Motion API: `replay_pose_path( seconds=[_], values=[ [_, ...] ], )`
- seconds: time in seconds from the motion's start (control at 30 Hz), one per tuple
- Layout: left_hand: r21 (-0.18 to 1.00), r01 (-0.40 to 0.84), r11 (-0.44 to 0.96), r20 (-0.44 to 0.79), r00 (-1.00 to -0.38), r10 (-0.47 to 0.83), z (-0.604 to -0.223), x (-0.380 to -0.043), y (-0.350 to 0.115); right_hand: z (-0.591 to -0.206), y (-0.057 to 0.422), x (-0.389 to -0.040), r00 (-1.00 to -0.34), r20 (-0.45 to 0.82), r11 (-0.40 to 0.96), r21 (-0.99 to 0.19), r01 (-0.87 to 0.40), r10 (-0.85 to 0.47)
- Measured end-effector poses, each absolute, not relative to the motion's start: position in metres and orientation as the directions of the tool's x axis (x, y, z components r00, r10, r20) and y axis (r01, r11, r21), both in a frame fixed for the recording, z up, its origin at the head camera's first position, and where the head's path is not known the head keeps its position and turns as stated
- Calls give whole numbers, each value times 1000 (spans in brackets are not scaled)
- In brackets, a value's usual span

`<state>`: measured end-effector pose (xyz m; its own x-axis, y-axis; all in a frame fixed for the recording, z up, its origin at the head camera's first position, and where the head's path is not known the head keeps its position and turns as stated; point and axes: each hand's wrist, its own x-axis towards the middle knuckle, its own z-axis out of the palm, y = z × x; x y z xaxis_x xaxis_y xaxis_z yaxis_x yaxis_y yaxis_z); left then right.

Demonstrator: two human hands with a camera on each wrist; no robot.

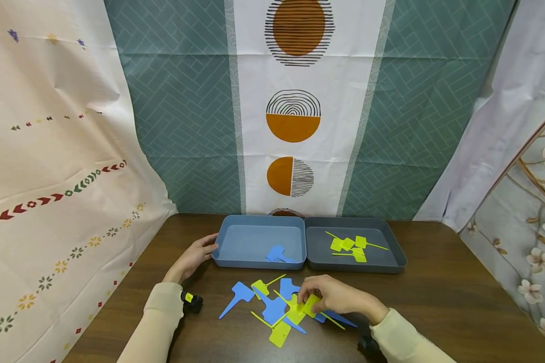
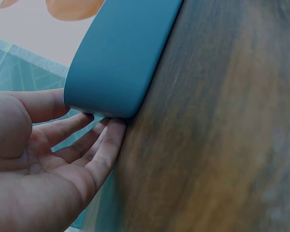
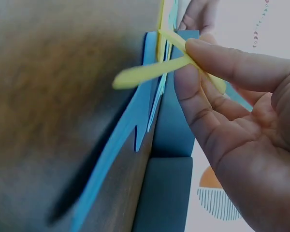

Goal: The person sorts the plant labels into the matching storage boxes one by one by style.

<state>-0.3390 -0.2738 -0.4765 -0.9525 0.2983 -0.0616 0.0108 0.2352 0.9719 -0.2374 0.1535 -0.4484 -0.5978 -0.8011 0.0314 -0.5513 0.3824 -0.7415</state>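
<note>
My right hand (image 1: 333,295) pinches a yellow T-shaped plant label (image 1: 312,305) between thumb and fingers, above a loose pile. Its narrow stem (image 3: 140,75) sticks out from the fingertips in the right wrist view. Around it on the table lie blue plant labels (image 1: 272,308) and yellow plant labels (image 1: 279,334), several overlapping. At the left, my left hand (image 1: 195,257) rests its fingertips against the outer end of the blue tray (image 2: 118,53), fingers loosely extended. Blue labels (image 1: 278,253) lie inside that tray, near its front right corner.
Beside the blue tray stands a dark grey tray (image 1: 315,252) with several yellow labels (image 1: 360,254) in it. Both trays sit at the back of the brown wooden table (image 1: 436,297), before a patterned cloth (image 1: 186,126).
</note>
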Motion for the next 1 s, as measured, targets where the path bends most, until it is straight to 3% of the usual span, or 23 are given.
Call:
replay_pose_path(
  seconds=[0.3, 1.0],
  values=[
    [971, 10, 239, -63, -954, 294, -477, -340, -273, -444, 157, -241, -644, 24, 368, -804, -468, -765],
    [968, 30, 250, -50, -950, 308, -475, -336, -273, -417, 186, -252, -746, 144, 379, -789, -483, -651]
  ],
)
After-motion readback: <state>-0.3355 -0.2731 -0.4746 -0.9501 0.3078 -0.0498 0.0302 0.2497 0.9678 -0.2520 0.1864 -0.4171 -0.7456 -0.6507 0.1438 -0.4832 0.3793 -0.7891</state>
